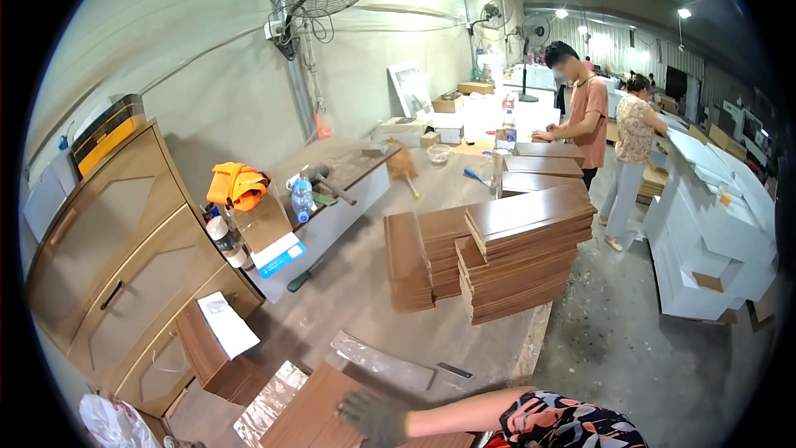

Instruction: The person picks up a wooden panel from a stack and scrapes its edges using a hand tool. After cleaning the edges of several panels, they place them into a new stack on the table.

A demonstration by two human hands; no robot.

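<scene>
My right hand [373, 417], in a dark grey work glove, lies on a brown wood-grain board [307, 411] at the near edge of the view. Its fingers look stretched out flat over the board, pointing left, and grip nothing that shows. The forearm comes in from the lower right, below a patterned sleeve [564, 423]. My left hand is out of view. Beside the board lies a shiny, silvery strip [272, 398]. Just beyond it are a long grey flat strip [385, 362] and a small dark ruler-like piece [454, 371].
Stacks of brown boards [522, 257] stand on the workbench ahead. To the left are a brown box with papers [228, 328], a water bottle [301, 197] and a wooden cabinet [124, 282]. Two people work at the far right, near stacked white panels [705, 224].
</scene>
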